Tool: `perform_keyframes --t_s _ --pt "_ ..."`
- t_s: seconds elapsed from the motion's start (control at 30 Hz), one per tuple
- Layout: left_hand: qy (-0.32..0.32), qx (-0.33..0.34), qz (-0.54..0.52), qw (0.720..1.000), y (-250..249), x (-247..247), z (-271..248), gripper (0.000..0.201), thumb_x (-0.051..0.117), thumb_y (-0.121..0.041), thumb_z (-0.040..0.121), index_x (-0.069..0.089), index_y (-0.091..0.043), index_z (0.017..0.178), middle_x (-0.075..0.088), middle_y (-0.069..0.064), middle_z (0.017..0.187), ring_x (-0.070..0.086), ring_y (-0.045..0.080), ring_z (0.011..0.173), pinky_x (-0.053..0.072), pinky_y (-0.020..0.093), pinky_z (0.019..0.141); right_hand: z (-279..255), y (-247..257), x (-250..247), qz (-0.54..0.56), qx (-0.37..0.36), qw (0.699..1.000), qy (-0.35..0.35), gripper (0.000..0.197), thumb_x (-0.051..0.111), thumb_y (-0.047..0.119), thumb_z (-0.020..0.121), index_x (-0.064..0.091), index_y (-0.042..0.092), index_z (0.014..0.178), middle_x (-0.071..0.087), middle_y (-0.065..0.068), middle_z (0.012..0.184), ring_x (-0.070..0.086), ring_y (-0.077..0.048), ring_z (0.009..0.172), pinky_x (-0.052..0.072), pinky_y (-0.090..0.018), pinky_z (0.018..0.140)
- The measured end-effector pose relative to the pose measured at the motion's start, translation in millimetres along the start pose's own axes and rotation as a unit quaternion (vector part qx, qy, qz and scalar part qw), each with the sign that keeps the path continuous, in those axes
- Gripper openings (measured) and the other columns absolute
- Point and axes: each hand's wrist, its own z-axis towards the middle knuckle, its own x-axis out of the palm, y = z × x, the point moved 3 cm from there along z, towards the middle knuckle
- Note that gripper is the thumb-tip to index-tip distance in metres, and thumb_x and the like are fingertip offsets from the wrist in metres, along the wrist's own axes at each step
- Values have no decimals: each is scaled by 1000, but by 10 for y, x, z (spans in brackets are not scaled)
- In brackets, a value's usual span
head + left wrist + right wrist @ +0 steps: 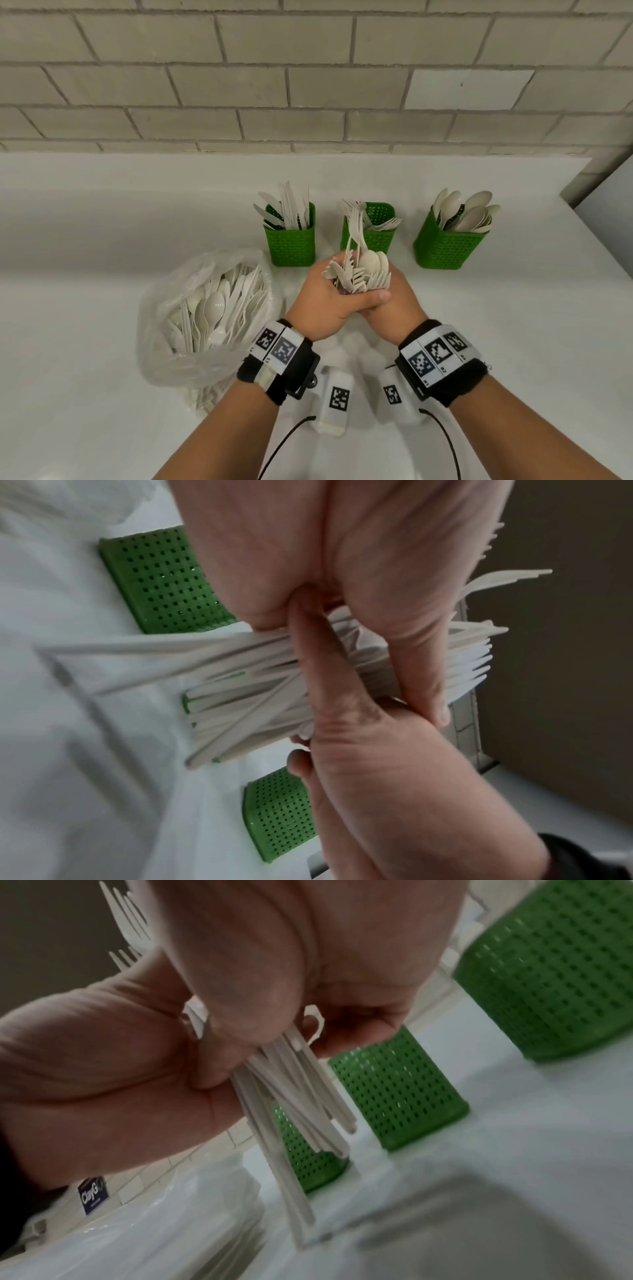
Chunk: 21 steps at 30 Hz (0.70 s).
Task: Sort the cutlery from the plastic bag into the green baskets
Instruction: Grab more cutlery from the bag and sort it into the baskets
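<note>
Low in the middle of the head view, both hands meet over the white desk [479, 325] and clasp one mixed bundle of cutlery [359, 274] between them. The left hand [320, 305] curls round the bundle from the left of the frame, and the right hand [394, 305] wraps it from the right, its fingers lying across the front and touching the left hand. Fork tines and spoon bowls fan out above the knuckles, and one fork sticks up higher, overlapping the middle basket in the picture.

In the left wrist view the handles [240, 685] splay out to the left of the gripping fingers [421, 656], with the fork tines poking past on the right. The right wrist view shows the handles [294, 1123] hanging down from the two closed hands toward the desk.

The plastic bag [205, 325] sits at the lower left of the head view, just beside the left wrist, open and holding many more spoons, forks and knives.

Three green baskets stand in a row above the hands: the knife basket [291, 246] at left, the fork basket [373, 236] directly behind the bundle, and the spoon basket [445, 246] at right. A brick wall [308, 85] fills the top of the frame.
</note>
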Motion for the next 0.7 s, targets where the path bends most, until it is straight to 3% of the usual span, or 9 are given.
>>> perform_keyframes --t_s 0.1,0.2,0.27,0.33,0.4,0.43,0.5,0.6,0.7 --pt "11 -17 -37 999 139 -49 -11 51 80 2 74 58 5 120 66 19 120 62 32 114 50 41 100 60 -17 24 -139 -24 990 21 31 61 36 76 67 20 102 68 -4 99 64 -20 92 53 -37 80" --pt "31 -76 -34 996 376 -29 -65 56 76 5 68 59 -4 121 67 18 117 65 24 110 52 37 97 15 -143 151 -171 -3 980 101 37 72 27 73 68 18 109 69 -10 106 65 -27 99 53 -38 87" --pt "26 -107 -19 994 493 -13 -103 44 69 5 68 65 -15 107 69 10 102 66 6 94 53 27 85 -2 -218 175 -194 7 975 109 37 74 17 73 68 16 110 68 -10 107 64 -27 101 51 -33 87" --pt "12 -114 -5 993 541 -26 -115 37 66 11 76 66 -20 97 68 1 93 64 -2 85 52 20 79 5 -238 135 -164 3 983 87 35 73 14 73 69 12 108 68 -7 104 64 -21 97 49 -22 83" --pt "11 -115 1 993 579 -36 -117 35 68 5 82 66 -22 105 70 -6 100 65 0 96 51 19 86 5 -229 120 -151 -17 985 86 37 68 21 74 69 10 109 66 -1 102 59 -13 93 40 -6 78" --pt "11 -116 3 993 604 -34 -118 35 70 -1 83 65 -24 108 69 -7 104 65 4 102 50 19 90 7 -232 134 -158 -21 982 99 38 67 23 76 69 11 112 66 0 105 59 -12 96 38 -5 79" --pt "6 -120 6 993 605 -24 -117 33 69 0 85 63 -25 106 68 -10 102 64 -1 97 49 13 85 9 -235 162 -179 -14 975 135 39 71 16 80 67 15 119 68 -6 115 61 -20 107 43 -18 88" --pt "-7 -98 -2 995 547 -51 -80 34 66 11 83 64 -15 104 66 -13 92 62 -15 79 46 6 72 29 -175 155 -140 -29 981 130 39 71 9 79 67 14 118 69 -10 116 62 -25 107 49 -35 93" --pt "-15 -94 6 995 579 -91 -31 36 68 17 77 64 -6 105 66 -9 90 63 -14 77 46 7 71 41 -242 169 -146 -25 980 134 45 76 13 75 66 15 119 69 -9 114 64 -25 104 51 -36 90"
